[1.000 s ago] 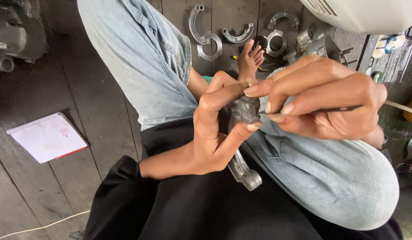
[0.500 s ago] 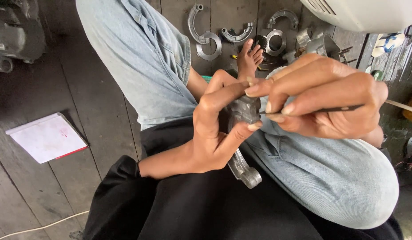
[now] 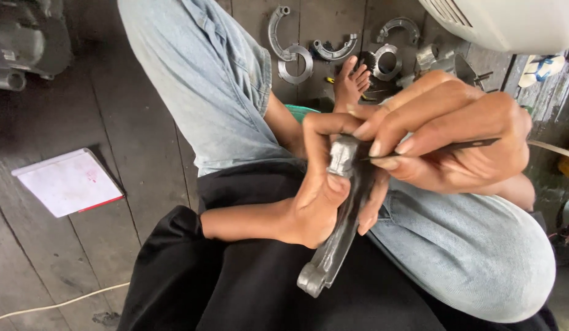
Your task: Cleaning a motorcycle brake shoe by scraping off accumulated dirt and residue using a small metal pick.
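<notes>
Dull cast-metal rod (image 3: 333, 245), faded denim jeans (image 3: 223, 92), matt black cloth (image 3: 235, 294), weathered wood floor (image 3: 113, 110), white paper (image 3: 67, 182)

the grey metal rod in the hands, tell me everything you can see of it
The metal rod is a dull grey, cast-looking bar with a flat shank and a small ring-shaped eye at its lower end. It slants from upper right down to lower left over the lap. The left hand wraps its upper part, thumb on the blocky top end. The right hand presses a thin dark tool against that top. Its upper end is partly hidden by fingers.
</notes>
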